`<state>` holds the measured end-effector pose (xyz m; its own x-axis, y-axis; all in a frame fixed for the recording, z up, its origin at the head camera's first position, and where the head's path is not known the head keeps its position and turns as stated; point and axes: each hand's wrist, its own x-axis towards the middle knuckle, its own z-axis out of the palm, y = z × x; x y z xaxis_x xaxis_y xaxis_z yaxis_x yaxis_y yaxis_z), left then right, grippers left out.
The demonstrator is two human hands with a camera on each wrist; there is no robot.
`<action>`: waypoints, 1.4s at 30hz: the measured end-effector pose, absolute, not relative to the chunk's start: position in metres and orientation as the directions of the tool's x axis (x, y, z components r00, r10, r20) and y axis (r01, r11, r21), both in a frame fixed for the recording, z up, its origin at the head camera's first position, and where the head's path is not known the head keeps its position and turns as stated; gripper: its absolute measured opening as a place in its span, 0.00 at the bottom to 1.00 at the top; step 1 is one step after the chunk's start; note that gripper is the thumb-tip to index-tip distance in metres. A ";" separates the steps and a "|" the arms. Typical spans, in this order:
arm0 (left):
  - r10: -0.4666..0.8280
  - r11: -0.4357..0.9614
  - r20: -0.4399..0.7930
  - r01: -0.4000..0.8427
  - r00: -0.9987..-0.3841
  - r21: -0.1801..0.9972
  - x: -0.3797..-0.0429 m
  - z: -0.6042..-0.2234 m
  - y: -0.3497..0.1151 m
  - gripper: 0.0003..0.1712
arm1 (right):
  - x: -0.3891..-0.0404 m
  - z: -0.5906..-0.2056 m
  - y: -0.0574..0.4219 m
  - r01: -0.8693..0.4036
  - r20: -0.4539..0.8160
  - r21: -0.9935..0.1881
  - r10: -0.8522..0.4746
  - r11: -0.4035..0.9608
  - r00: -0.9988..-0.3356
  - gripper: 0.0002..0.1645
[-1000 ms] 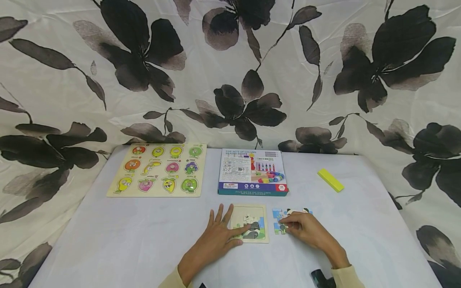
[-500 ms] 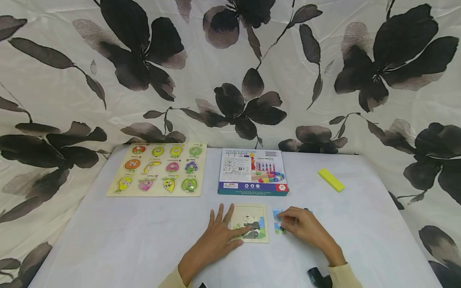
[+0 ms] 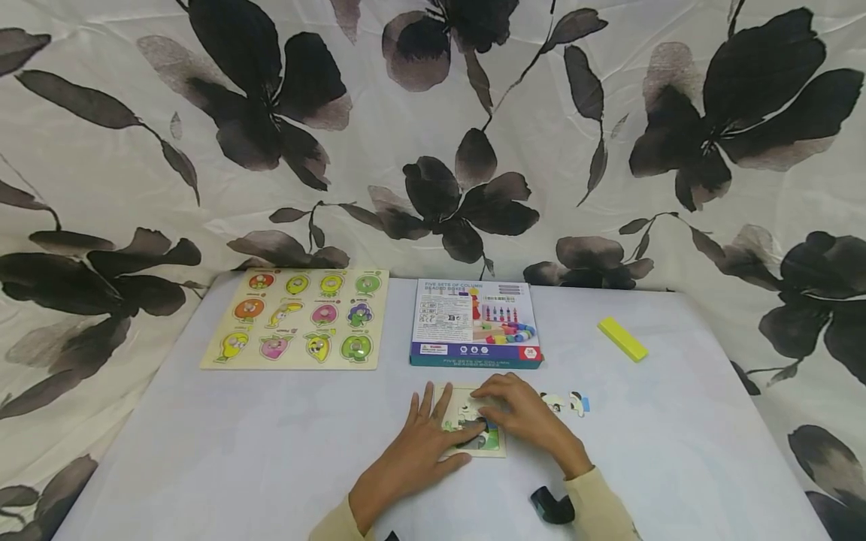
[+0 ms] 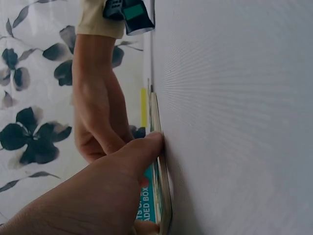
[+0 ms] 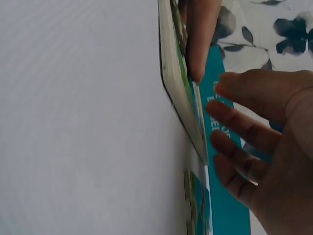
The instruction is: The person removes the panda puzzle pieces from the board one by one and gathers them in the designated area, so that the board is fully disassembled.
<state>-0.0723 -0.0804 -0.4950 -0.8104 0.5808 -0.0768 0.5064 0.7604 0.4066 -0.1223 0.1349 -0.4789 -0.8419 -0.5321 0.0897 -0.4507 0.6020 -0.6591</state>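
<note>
My left hand (image 3: pixel 421 451) lies spread over a small wooden panda puzzle board (image 3: pixel 498 450); its thumb presses near the front edge, its index finger across the panda picture. In the left wrist view that thumb (image 4: pixel 146 145) touches the board's edge. My right hand (image 3: pixel 531 422) hovers over the board's right and far part, thumb and fingers bent. The right wrist view shows its fingers (image 5: pixel 244 125) apart, close to the board; whether a puzzle piece sits at their tips cannot be made out. Loose puzzle pieces (image 3: pixel 579 404) lie right of the board, partly hidden by the hand.
Behind the board lies a bead toy box (image 3: pixel 476 361). A fruit picture board (image 3: pixel 307 319) stands at the back left. To the back right is a yellow block (image 3: pixel 622 339). A black wrist camera (image 3: pixel 553 506) sits by the right sleeve. Floral cloth hangs behind the table.
My right hand has moved left from the loose pieces onto the puzzle board. The left hand has shifted slightly to the right, still spread on the board.
</note>
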 end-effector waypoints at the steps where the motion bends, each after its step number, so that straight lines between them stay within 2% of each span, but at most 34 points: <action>1: 0.581 0.762 -0.074 0.509 -0.811 0.401 -0.072 -0.495 -0.080 0.27 | -0.123 -0.480 0.133 -0.455 0.088 -0.654 -0.536 0.604 -0.840 0.14; 14: 0.582 0.770 -0.083 0.515 -0.809 0.376 -0.072 -0.494 -0.080 0.27 | -0.123 -0.484 0.127 -0.461 0.048 -0.596 -0.544 0.657 -0.838 0.12; 36: 0.581 0.777 -0.085 0.520 -0.809 0.354 -0.071 -0.493 -0.079 0.25 | -0.122 -0.481 0.126 -0.421 0.026 -0.644 -0.532 0.639 -0.846 0.11; 42: 0.584 0.774 -0.086 0.522 -0.807 0.358 -0.071 -0.493 -0.079 0.25 | -0.124 -0.481 0.127 -0.434 0.052 -0.663 -0.541 0.610 -0.840 0.11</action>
<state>-0.0713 -0.0787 -0.4927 -0.8073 0.5839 -0.0858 0.5220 0.7742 0.3579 -0.1236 0.1267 -0.4812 -0.8395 -0.5408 0.0525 -0.4341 0.6096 -0.6633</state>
